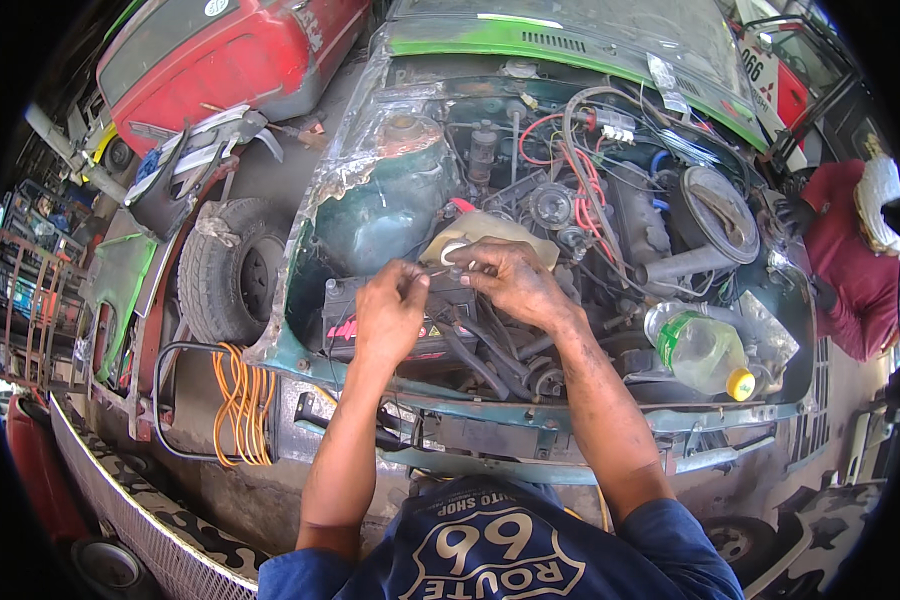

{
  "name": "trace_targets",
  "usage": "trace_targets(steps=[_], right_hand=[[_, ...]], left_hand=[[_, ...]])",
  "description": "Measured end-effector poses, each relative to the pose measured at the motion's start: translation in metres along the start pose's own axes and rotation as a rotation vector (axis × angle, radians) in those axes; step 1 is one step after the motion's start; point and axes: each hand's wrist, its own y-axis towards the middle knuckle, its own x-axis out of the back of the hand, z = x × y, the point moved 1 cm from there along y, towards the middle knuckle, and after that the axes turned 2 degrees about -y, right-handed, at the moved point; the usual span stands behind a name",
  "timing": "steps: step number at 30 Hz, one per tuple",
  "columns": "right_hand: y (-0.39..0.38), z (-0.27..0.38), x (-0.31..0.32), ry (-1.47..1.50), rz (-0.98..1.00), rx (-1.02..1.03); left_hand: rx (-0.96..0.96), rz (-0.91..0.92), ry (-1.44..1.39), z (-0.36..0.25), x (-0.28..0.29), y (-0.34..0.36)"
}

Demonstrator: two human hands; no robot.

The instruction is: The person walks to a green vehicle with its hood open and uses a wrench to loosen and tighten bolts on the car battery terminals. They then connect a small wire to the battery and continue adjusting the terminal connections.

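Observation:
Both of my hands are over the car battery [440,300] at the front of the engine bay. My left hand [390,308] is closed in a pinch, with thumb and forefinger pressed together on a thin wire. My right hand [518,285] is closed too, its fingertips pinching the same thin wire [438,271] a short way to the right. Just behind the fingertips is a white round cap [454,250] by a yellowish plastic tank [510,232]; I cannot tell whether the right fingers touch it. Thick black hoses [480,365] run below my right hand.
A clear green-labelled bottle with a yellow cap [739,384] lies at the bay's front right. Beyond it sits a round air cleaner [718,215]. A loose tyre [232,270] and coiled orange cord [242,405] are at left. Another person in maroon [838,255] stands at right.

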Motion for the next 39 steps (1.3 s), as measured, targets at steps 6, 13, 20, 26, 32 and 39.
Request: trace_targets(steps=[6, 13, 20, 26, 32, 39], right_hand=[[0.016, -0.022, -0.012, -0.187, -0.013, -0.022], [0.010, -0.014, -0.021, -0.376, -0.072, 0.076], [-0.086, 0.047, -0.056, -0.601, -0.020, -0.077], [-0.106, 0.043, -0.028, -0.158, 0.136, -0.654], [-0.132, 0.027, 0.000, 0.584, -0.147, -0.490], [-0.111, 0.012, 0.006, -0.829, -0.033, -0.378]], left_hand=[[0.072, -0.005, 0.033, 0.001, 0.003, 0.019], [0.084, -0.016, 0.024, 0.014, 0.003, -0.001], [0.024, -0.163, -0.059, 0.025, 0.015, 0.002], [0.157, -0.158, -0.184, 0.033, 0.020, -0.017], [0.484, 0.189, -0.807, 0.009, -0.019, -0.085], [0.434, -0.034, -0.943, 0.021, -0.035, -0.098]])
